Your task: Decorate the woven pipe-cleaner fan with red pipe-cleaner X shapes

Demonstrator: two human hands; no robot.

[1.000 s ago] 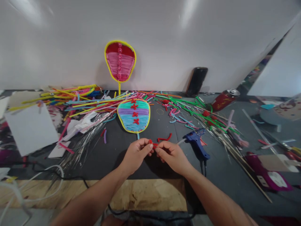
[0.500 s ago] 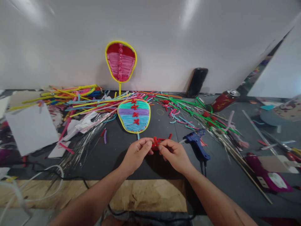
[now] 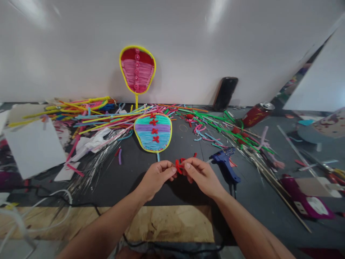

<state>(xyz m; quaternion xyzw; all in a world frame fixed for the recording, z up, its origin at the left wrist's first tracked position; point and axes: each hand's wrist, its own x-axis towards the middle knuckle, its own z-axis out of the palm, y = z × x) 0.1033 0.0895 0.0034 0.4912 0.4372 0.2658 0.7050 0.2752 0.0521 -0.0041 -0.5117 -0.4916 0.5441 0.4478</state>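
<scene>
Between the fingertips of both hands is a small red pipe cleaner piece [image 3: 178, 166], bent into a cross or bow shape. My left hand [image 3: 159, 177] pinches its left side, and my right hand [image 3: 202, 177] pinches the right. Just beyond them lies a fan-shaped piece [image 3: 153, 132] striped in turquoise, purple and blue pipe cleaners, with a yellow rim and a column of red bows down its middle. A loose red pipe cleaner scrap [image 3: 195, 155] lies behind my right hand. The blue glue gun [image 3: 225, 165] rests to the right of that hand.
A pink-and-red fan [image 3: 137, 70] stands against the white wall. Pipe cleaners [image 3: 94, 108] are heaped along the back. A phone [image 3: 225, 93] leans there, with a red can [image 3: 258, 114] further right. White paper [image 3: 35, 149] lies left; wooden sticks [image 3: 285, 201] lie right.
The red piece has turned slightly between my fingers, and my right thumb has shifted over its right end. The fans and glue gun stay put; the view has moved slightly.
</scene>
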